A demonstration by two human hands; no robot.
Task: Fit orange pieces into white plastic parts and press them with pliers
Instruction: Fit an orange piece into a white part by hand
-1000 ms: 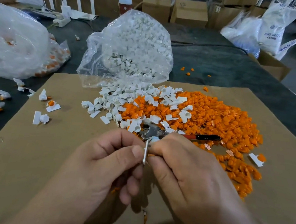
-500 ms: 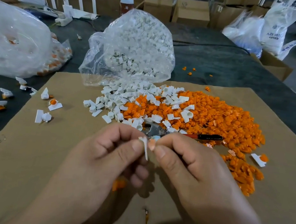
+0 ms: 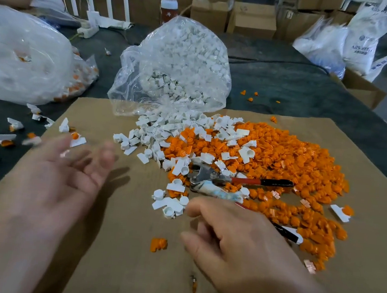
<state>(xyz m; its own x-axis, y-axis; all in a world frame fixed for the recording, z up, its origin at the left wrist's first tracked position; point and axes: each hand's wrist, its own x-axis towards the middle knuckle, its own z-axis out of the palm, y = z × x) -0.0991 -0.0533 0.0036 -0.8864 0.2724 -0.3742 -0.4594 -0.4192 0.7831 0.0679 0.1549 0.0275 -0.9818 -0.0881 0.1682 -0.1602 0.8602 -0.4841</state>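
Head view: two white woven sacks (image 3: 361, 42) at the far right carry dark printed lettering, but it is too blurred to read with any certainty. A brown corrugated cardboard sheet (image 3: 118, 234) covers the near part of the dark felt-like table (image 3: 289, 85).

On the sheet lie a wide heap of small, knobbly orange plastic pieces (image 3: 281, 160) and, along its left edge, a spill of white plastic parts (image 3: 165, 129), each a short round cup on a flat tab. The spill comes from the mouth of a crinkled clear plastic bag (image 3: 177, 68) full of the same parts.

The steel-headed pliers with red-and-black handles (image 3: 210, 179) rest on the heap where white meets orange. Their long axis runs left to right, head to the left, handles splayed to the right; the nearer handle passes under the right hand (image 3: 237, 244). That hand hovers just before the pliers, fingers loosely bent, holding nothing.

The left hand (image 3: 65, 173), motion-blurred, is palm up with fingers spread and empty. One lone orange piece (image 3: 158, 245) lies on the cardboard between the hands.
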